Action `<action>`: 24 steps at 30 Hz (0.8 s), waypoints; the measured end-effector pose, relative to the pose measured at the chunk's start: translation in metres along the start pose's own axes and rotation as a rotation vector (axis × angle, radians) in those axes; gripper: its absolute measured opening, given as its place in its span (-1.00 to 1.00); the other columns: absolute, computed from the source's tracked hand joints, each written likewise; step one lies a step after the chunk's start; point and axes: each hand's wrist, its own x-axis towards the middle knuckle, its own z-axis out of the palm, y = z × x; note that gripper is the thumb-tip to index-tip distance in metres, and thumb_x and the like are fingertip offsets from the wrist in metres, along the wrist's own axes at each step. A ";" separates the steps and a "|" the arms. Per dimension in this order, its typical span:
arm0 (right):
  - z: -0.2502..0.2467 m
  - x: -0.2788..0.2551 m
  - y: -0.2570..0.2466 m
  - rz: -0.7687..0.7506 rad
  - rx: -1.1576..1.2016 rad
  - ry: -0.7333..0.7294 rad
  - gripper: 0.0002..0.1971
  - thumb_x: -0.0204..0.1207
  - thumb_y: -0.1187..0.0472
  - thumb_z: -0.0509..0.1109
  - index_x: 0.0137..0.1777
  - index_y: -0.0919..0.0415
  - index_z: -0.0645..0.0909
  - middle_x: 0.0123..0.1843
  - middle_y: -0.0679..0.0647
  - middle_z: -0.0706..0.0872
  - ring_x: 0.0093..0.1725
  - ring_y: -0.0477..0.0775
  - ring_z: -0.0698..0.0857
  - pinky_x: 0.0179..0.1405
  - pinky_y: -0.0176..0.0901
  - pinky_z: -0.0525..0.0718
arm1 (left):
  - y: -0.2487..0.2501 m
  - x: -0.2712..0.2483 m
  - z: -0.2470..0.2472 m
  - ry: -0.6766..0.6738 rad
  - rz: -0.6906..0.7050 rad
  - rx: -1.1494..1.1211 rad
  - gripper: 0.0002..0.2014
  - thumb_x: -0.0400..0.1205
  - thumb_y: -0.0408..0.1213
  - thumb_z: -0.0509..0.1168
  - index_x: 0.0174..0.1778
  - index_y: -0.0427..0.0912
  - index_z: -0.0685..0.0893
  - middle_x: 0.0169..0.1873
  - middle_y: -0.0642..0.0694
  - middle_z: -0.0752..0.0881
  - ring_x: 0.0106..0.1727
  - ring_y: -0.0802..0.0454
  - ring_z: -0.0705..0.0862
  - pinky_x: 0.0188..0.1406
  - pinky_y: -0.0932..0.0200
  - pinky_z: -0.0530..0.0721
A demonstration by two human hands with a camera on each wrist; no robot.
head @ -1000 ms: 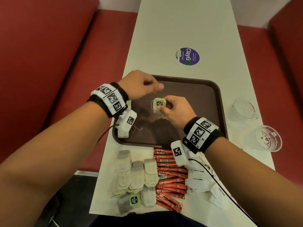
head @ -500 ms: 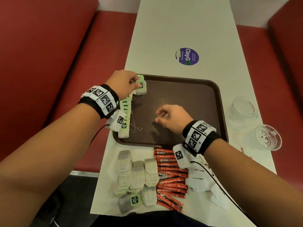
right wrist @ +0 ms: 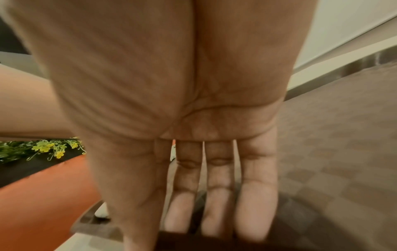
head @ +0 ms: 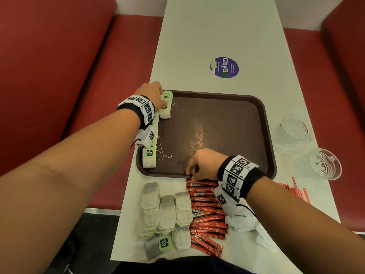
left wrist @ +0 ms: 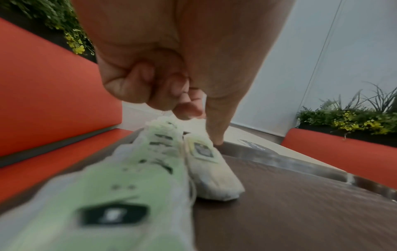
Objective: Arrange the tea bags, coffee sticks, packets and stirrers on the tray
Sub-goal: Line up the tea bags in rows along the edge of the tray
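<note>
The left hand, fingers curled, touches a tea bag at the tray's far-left corner; the right hand hangs open-fingered over its near edge.

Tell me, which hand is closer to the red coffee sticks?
Right. The right hand hovers at the tray's near edge beside the coffee sticks; the left hand is at the far-left corner.

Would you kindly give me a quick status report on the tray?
Left hand touching far tea bag at tray corner. Right hand open, empty, at near rim. Coffee sticks untouched. Nothing blocking.
</note>
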 end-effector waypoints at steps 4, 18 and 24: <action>0.001 -0.001 -0.002 0.003 -0.021 0.016 -0.80 0.53 0.21 0.52 0.11 -0.03 0.81 -0.11 -0.20 0.74 -0.02 -0.11 0.71 0.12 -0.18 0.69 | 0.018 -0.002 0.007 -0.082 0.047 0.181 -0.53 0.57 0.21 0.35 0.02 -0.18 0.63 -0.06 -0.13 0.68 -0.08 -0.16 0.64 -0.18 0.07 0.58; 0.009 -0.023 -0.020 -0.009 -0.107 0.098 -0.65 0.51 0.04 0.52 0.29 -0.02 0.68 0.12 -0.10 0.75 0.10 0.02 0.70 0.16 0.00 0.72 | 0.024 -0.075 -0.023 -0.002 0.163 -0.069 -0.72 0.62 0.15 0.32 0.07 0.05 0.62 -0.15 0.09 0.70 -0.10 0.02 0.64 -0.09 0.09 0.59; 0.030 -0.036 -0.034 -0.112 -0.192 0.083 -0.65 0.38 -0.13 0.60 0.12 -0.03 0.75 0.06 -0.10 0.71 0.04 -0.01 0.64 0.08 -0.04 0.68 | 0.011 -0.173 -0.019 -0.219 0.446 -0.134 -0.92 0.60 0.01 0.42 -0.12 0.13 0.72 -0.23 0.17 0.72 -0.19 0.26 0.64 -0.17 0.22 0.58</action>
